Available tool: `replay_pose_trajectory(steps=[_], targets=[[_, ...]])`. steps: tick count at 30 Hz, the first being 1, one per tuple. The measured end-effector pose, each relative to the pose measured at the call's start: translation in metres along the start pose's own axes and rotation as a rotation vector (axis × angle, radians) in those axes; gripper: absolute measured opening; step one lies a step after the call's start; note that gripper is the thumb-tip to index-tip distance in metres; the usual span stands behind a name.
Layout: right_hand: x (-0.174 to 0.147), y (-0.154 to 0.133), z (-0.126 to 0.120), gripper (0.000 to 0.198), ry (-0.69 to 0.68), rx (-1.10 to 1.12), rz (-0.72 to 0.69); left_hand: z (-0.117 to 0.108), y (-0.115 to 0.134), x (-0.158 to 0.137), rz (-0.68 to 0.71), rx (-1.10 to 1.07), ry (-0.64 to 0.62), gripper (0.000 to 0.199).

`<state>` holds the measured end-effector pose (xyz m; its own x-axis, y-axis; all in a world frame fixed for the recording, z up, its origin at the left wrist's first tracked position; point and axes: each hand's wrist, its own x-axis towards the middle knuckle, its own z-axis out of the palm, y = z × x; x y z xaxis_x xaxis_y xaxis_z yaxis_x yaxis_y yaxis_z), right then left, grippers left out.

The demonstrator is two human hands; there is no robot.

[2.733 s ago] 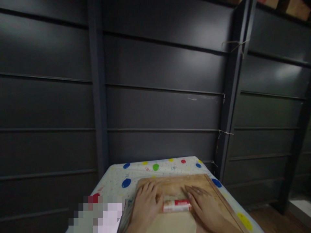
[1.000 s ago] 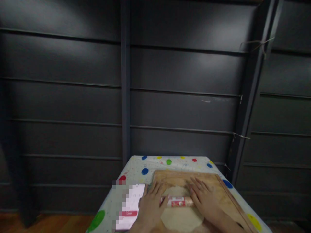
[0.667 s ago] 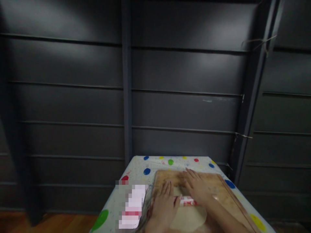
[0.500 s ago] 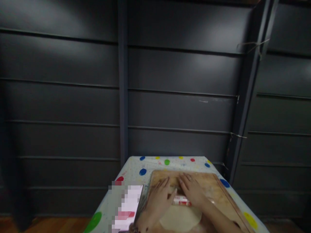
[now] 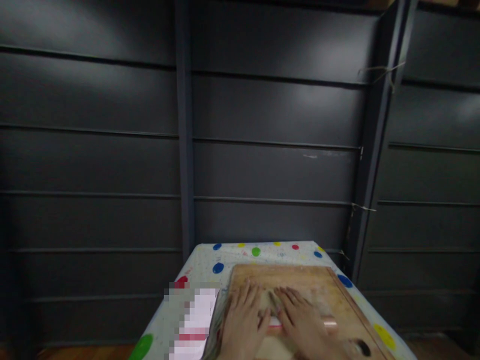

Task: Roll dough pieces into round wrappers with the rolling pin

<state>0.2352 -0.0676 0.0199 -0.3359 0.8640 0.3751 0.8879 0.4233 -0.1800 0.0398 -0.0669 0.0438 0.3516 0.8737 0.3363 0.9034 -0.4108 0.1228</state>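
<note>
Left hand (image 5: 243, 325): flat, palm down, fingers spread and pointing toward 12 o'clock; it presses on the left end of the rolling pin, not closed around it.
Right hand (image 5: 305, 325): flat too, palm down, fingers toward 11 o'clock, lying on the right end of the rolling pin; a ring or band glints at its 3 o'clock side.
Hands together: side by side, thumbs almost touching, only a narrow gap between them.
Rolling pin (image 5: 274, 321): a red and white cylinder lying crosswise, from 9 to 3 o'clock; only a short strip shows between the two hands.
Dough (image 5: 270, 347): a pale flat sheet at 6 o'clock of the pin, under the palms, cut off by the lower edge of the view.
Wooden board (image 5: 318, 282): under the dough and both hands, bare at its 12 o'clock half; a dark hole sits near its 4 o'clock corner.
Tablecloth (image 5: 240, 255): white with coloured dots, under the board.
Blurred packet (image 5: 195, 320): at 9 o'clock of the left hand, just beside the board; what it is cannot be told.
Wall (image 5: 262, 125): dark panelled, at 12 o'clock behind the table.
</note>
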Motion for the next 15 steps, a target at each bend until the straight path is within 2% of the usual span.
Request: replay_pose_trajectory(steps=[5, 12, 15], targets=[[-0.001, -0.009, -0.007, 0.047, 0.01, -0.037, 0.009, 0.0, 0.004, -0.001, -0.029, 0.011, 0.035, 0.051], [0.048, 0.007, -0.014, 0.042, 0.094, 0.039, 0.135, 0.004, -0.006, 0.041, -0.091, -0.032, 0.121, 0.049], [0.068, 0.018, -0.012, 0.042, 0.143, 0.093, 0.184, 0.003, -0.012, 0.056, -0.101, -0.093, 0.144, 0.039]])
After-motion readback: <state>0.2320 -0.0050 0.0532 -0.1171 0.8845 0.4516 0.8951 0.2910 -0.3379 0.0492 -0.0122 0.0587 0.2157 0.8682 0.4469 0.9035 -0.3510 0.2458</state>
